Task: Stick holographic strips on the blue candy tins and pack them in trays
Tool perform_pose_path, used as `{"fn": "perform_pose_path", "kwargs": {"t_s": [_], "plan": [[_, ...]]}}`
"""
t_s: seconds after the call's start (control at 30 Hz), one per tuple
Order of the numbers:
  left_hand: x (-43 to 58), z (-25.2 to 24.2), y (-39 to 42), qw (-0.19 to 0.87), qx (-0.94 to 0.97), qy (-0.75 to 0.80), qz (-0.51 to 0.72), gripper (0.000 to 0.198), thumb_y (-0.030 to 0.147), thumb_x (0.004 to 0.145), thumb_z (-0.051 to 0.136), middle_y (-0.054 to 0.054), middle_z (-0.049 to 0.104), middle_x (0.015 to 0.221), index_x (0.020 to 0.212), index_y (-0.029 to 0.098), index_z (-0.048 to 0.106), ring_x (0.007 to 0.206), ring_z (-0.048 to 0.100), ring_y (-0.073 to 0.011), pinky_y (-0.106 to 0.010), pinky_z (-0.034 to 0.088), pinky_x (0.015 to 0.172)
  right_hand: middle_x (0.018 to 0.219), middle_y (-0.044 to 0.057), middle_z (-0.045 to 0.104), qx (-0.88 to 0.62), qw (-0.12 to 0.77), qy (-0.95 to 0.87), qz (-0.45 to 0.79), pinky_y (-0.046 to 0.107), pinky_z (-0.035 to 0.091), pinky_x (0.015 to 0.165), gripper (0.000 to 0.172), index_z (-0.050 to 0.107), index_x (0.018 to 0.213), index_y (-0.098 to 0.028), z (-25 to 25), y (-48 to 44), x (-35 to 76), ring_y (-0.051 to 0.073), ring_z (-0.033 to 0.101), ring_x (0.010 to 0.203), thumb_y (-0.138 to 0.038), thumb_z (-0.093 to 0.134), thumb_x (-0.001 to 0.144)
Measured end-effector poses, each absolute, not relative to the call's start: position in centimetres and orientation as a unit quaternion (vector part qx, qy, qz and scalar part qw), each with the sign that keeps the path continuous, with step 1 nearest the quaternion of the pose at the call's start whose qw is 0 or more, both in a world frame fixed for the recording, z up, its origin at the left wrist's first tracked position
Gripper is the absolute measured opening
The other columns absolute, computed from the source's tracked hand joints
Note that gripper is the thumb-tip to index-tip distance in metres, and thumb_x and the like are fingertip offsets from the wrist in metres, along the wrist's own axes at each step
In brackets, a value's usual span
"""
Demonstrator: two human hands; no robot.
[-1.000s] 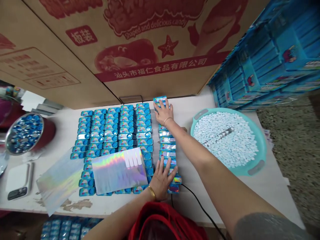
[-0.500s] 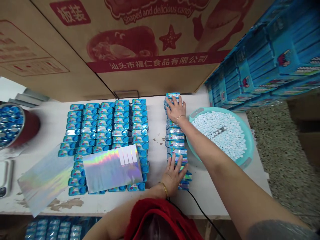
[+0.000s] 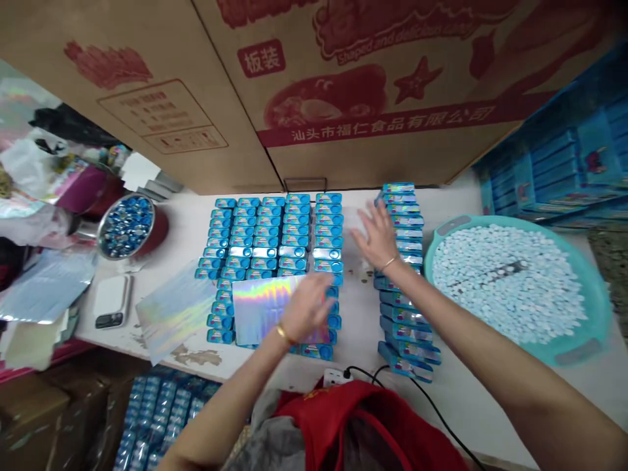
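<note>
My left hand [image 3: 309, 306], smeared by motion, is over the right end of a shiny rainbow-silver sheet [image 3: 260, 311]. Its fingers are too blurred to show whether they grip anything. That sheet lies across several columns of small blue boxes with round marks [image 3: 328, 230]. My right hand [image 3: 377, 237] is open, fingers spread, with nothing in it. It hovers just left of a single column of blue boxes [image 3: 405, 314], whose nearest boxes lean unevenly. A second silver sheet [image 3: 179, 311] rests on the white table to the left.
A turquoise basin of pale candies [image 3: 510, 281] stands at the right. On the left are a red pot of small blue pieces [image 3: 128, 226] and a white phone-like device [image 3: 112, 301]. Cardboard cartons [image 3: 343, 154] wall off the back. A black cable [image 3: 426, 399] runs along the front.
My left hand has left the single box column and moved left onto the silver sheet. The right hand has lifted off the column's far part, to its left. The view has shifted left.
</note>
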State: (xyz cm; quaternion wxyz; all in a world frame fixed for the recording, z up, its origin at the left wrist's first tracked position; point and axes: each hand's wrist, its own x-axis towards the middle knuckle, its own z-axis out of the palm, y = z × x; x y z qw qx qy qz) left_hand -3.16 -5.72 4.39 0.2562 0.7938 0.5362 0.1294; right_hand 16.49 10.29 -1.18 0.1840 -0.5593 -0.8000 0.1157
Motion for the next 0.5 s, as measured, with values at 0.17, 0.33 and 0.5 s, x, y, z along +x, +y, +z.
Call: {"fn": "perform_pose_path", "kwargs": {"t_s": [0.17, 0.33, 0.5], "plan": [[-13.5, 3.7, -3.8, 0.247, 0.712, 0.653, 0.075, 0.029, 0.032, 0.092, 0.049, -0.011, 0.069, 0.105, 0.114, 0.016, 0.062, 0.1, 0.063, -0.0242, -0.041, 0.043, 0.093, 0.121, 0.013, 0.063, -0.426, 0.171, -0.859, 0.225, 0.046, 0.027, 0.105, 0.042, 0.062, 0.122, -0.019, 2.3, 2.5, 7.7, 0.029, 0.049, 0.117, -0.042, 0.036, 0.098], [-12.6, 1.6, -2.3, 0.295, 0.707, 0.629, 0.132, 0.018, 0.025, 0.094, 0.046, -0.006, 0.068, 0.094, 0.096, 0.018, 0.063, 0.086, 0.063, -0.0174, -0.029, 0.045, 0.078, 0.095, 0.01, 0.069, -0.439, 0.079, -0.861, 0.244, 0.041, 0.027, 0.093, 0.031, 0.066, 0.099, -0.019, 1.7, 1.6, 6.5, 0.026, 0.054, 0.097, -0.028, 0.036, 0.099], [-9.2, 0.5, 0.4, 0.196, 0.776, 0.594, 0.075, 0.024, 0.026, 0.094, 0.048, -0.009, 0.066, 0.104, 0.111, 0.019, 0.064, 0.098, 0.058, -0.0225, -0.035, 0.042, 0.083, 0.091, 0.008, 0.069, -0.473, 0.041, -0.85, 0.23, 0.036, 0.026, 0.08, 0.029, 0.064, 0.088, -0.018, 0.2, 4.2, 9.2, 0.024, 0.054, 0.091, -0.026, 0.037, 0.099]]}}
